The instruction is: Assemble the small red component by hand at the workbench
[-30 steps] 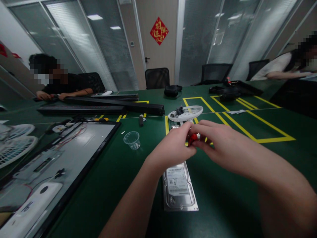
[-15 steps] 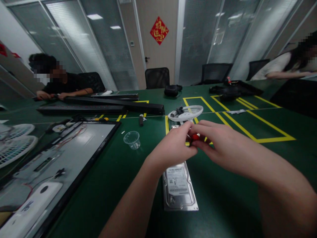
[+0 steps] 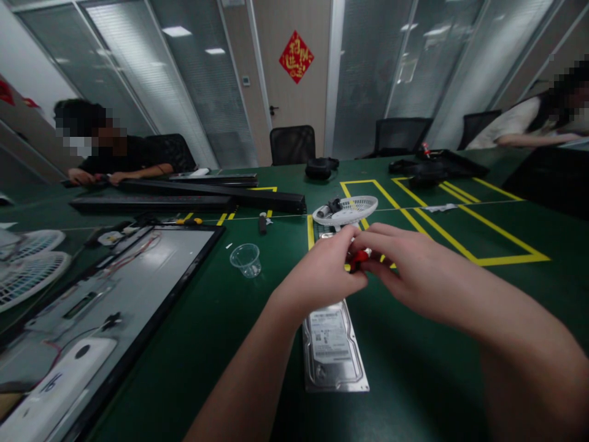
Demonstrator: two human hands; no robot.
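My left hand (image 3: pixel 324 267) and my right hand (image 3: pixel 402 261) meet in front of me with their fingertips closed around a small red-and-black object (image 3: pixel 361 256). Most of that object is hidden by the fingers, so its kind cannot be made out. Below and behind my left hand a silver hard drive (image 3: pixel 334 347) with a white label lies flat on the green table. Just beyond my fingers stands a white plastic basket (image 3: pixel 365 209) with small dark parts in it. To the left sits a clear plastic cup (image 3: pixel 246 261).
An opened display panel (image 3: pixel 170 264) fills the left side, with a white device marked 16 (image 3: pixel 59 387) on it. Long black bars (image 3: pixel 151 202) lie farther back, near a person at the far left. Another person sits at the far right. Yellow tape (image 3: pixel 510 261) marks the table.
The red part between my fingers has turned slightly and shows a longer shape. My hands, the hard drive and the other things hold their places.
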